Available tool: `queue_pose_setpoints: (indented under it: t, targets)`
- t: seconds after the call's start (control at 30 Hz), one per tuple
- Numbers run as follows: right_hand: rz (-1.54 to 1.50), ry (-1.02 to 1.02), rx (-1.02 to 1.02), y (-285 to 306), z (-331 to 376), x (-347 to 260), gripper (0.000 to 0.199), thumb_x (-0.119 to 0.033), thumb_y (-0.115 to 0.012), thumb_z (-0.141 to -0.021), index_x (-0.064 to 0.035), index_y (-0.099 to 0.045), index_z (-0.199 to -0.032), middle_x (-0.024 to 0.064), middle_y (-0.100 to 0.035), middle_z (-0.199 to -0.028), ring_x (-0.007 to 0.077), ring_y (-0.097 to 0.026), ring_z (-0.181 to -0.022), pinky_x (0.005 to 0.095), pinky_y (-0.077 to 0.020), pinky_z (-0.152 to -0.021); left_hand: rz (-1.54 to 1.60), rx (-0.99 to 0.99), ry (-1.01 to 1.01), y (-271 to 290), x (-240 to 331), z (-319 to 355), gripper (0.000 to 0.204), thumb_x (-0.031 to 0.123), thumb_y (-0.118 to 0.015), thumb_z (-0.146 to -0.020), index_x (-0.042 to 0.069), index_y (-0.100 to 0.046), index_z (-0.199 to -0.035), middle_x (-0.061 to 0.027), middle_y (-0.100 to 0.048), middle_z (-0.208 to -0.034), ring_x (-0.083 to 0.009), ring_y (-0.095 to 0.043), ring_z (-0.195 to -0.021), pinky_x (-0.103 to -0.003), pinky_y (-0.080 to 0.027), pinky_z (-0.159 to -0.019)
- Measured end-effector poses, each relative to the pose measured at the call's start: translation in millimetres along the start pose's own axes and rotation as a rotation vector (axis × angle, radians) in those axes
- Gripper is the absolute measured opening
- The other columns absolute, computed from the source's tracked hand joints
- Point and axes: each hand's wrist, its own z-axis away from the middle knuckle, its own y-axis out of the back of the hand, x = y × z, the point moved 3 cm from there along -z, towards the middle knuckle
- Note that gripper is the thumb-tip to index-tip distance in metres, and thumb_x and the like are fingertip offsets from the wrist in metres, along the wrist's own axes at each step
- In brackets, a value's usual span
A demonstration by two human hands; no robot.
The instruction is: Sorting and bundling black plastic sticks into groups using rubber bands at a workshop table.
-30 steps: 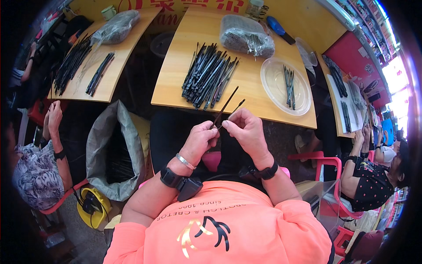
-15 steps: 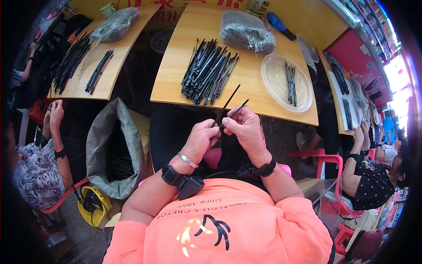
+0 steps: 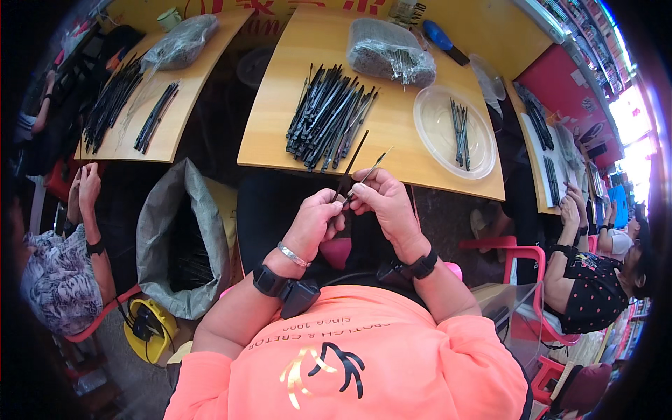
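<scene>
Just in front of the table's near edge, my two hands are close together. My left hand pinches a long thin black strip, which points up and slightly right. In my right hand, thumb and fingers close on a second thin dark strip with a pale, fine tip. The lower ends of both strips meet between my fingertips, where details are hidden. Beyond my hands, a pile of similar black strips lies on the wooden table. Several more strips rest on a round clear plastic lid to the right.
A clear plastic bag of thin strands and a blue-handled brush are at the table's back. Left of my legs stands an open grey woven sack beside a yellow stool. People work at tables on both sides.
Both hands shift very slightly left. The strip in my left hand tilts more upright, and the one in my right hand points higher, showing its pale tip.
</scene>
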Motion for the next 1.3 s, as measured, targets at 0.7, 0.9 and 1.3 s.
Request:
queue_pose_setpoints:
  t: [0.7,0.9,1.3]
  targets:
    - [0.799,0.356,0.651,172,-29,-132,0.018,-0.017,-0.056,-0.088,-0.0009,-0.063,-0.084,-0.0011,-0.054,-0.06,0.0051,-0.049,-0.048,0.0202,-0.0388,-0.046,0.029,-0.208,0.007,1,5,6,0.015,0.014,-0.047,-0.091,0.004,-0.057,-0.089,-0.006,-0.061,-0.067,-0.0096,-0.056,-0.05,-0.019,-0.042,-0.043]
    - [1.281,0.108,0.81,267,-64,-127,0.039,-0.035,-0.059,-0.081,-0.0008,-0.065,-0.1,0.0198,-0.067,-0.09,0.0324,-0.065,-0.088,0.0384,-0.049,-0.078,0.047,-0.211,0.008,-1,7,5,0.014,0.013,-0.047,-0.091,0.003,-0.057,-0.088,-0.0061,-0.06,-0.066,-0.0091,-0.055,-0.049,-0.019,-0.041,-0.043]
    - [1.245,0.077,0.624,221,-48,-106,0.046,-0.018,-0.07,-0.068,-0.0023,-0.063,-0.111,0.0111,-0.067,-0.083,0.0211,-0.064,-0.078,0.0315,-0.0495,-0.075,0.042,-0.197,0.006,6,6,3,0.016,0.017,-0.046,-0.091,0.005,-0.057,-0.089,-0.0058,-0.061,-0.067,-0.0106,-0.056,-0.051,-0.02,-0.042,-0.045]
